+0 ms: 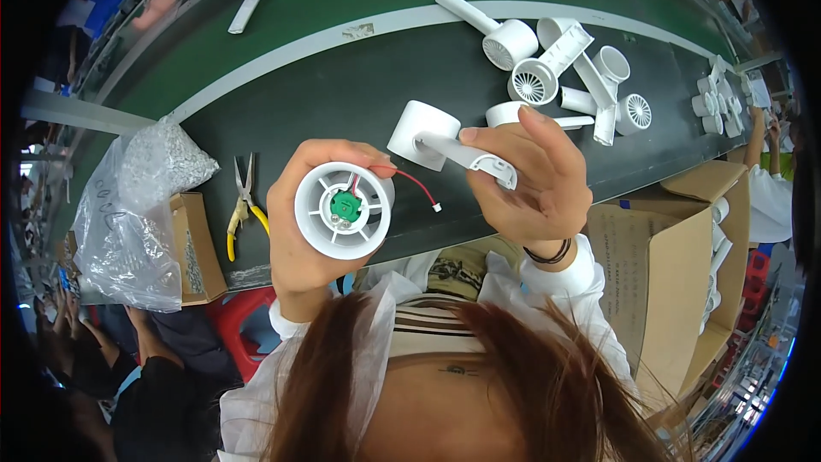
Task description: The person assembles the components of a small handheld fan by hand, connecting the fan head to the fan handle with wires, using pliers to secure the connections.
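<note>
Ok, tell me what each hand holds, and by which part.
Left hand: the round housing, by its outer side. Right hand: the white shell, by its handle.

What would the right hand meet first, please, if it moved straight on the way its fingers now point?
Probably the white housing lying on the dark surface, just past the right hand, though depth is unclear and the hand might pass above.

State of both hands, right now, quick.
Left hand: closed, holding the round white fan part with a green centre.
Right hand: closed, fingers holding the white casing by its handle.
</note>
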A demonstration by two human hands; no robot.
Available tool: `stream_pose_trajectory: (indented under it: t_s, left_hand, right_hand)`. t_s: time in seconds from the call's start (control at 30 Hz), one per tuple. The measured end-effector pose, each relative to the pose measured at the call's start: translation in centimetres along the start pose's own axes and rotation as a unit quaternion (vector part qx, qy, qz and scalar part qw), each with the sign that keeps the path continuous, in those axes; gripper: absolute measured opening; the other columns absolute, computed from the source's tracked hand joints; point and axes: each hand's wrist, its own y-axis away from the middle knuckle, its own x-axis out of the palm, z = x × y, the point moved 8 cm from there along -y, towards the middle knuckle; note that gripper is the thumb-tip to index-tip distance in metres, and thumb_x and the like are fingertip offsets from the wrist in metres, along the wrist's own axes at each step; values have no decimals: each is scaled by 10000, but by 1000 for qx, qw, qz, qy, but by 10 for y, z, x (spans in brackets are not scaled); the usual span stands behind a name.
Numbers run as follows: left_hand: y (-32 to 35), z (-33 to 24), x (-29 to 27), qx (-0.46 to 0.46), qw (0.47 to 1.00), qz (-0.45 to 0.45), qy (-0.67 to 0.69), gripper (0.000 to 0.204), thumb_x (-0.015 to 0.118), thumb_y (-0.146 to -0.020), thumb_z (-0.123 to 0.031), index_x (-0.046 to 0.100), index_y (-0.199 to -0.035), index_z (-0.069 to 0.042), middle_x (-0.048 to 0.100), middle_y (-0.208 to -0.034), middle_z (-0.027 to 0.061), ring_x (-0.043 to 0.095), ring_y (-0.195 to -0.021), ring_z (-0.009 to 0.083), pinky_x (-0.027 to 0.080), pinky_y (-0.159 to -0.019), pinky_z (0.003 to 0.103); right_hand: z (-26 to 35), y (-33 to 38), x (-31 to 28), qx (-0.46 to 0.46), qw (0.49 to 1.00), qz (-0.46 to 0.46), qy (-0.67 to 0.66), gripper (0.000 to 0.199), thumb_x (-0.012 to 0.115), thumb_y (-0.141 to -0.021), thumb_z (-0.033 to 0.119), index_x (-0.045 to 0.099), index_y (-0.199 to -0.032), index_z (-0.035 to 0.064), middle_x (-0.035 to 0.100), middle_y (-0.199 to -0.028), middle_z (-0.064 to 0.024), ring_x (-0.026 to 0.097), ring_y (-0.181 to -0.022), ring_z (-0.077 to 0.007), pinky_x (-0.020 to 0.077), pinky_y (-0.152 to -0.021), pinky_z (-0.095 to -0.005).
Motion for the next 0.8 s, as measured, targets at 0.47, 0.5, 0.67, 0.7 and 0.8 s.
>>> stream_pose_trajectory:
  t_s: [0.47,0.5,0.67,0.7,0.8]
  left_hand:
    - [38,68,9,55,998,17,15,582,686,-494,75,516,-1046,1,636,-976,161,604,-977,248,441,-900,350]
    - [41,71,10,60,998,18,16,582,686,-494,75,516,-1046,1,636,-976,161,604,-977,248,441,-900,350]
    - [47,82,16,98,992,57,63,614,692,-479,41,492,-1058,-6,624,-985,187,599,-978,265,430,-914,385]
    - [47,85,17,92,992,55,66,614,692,-479,41,492,-1058,-6,624,-985,187,599,-978,265,430,-914,385]
    - [46,89,18,76,993,54,77,624,688,-473,25,483,-1062,-7,619,-987,192,600,-971,266,430,-912,386]
  right_hand:
    - [-7,75,-1,76,991,-84,74,604,613,-693,-162,386,-1249,-92,652,-882,-164,628,-782,-158,488,-696,-230]
    - [-7,81,-2,91,989,-96,73,596,606,-702,-157,386,-1252,-86,652,-886,-163,627,-783,-156,489,-693,-234]
    - [-14,102,-13,59,979,-181,72,393,651,-619,-145,608,-1001,-65,658,-826,-148,634,-674,-187,499,-587,-239]
    - [-15,103,-13,58,981,-164,87,352,642,-614,-147,630,-951,-48,653,-820,-144,631,-679,-202,493,-591,-248]
    - [-21,101,-14,100,982,-133,86,265,581,-719,-154,602,-970,-70,634,-883,-158,608,-703,-146,500,-604,-236]
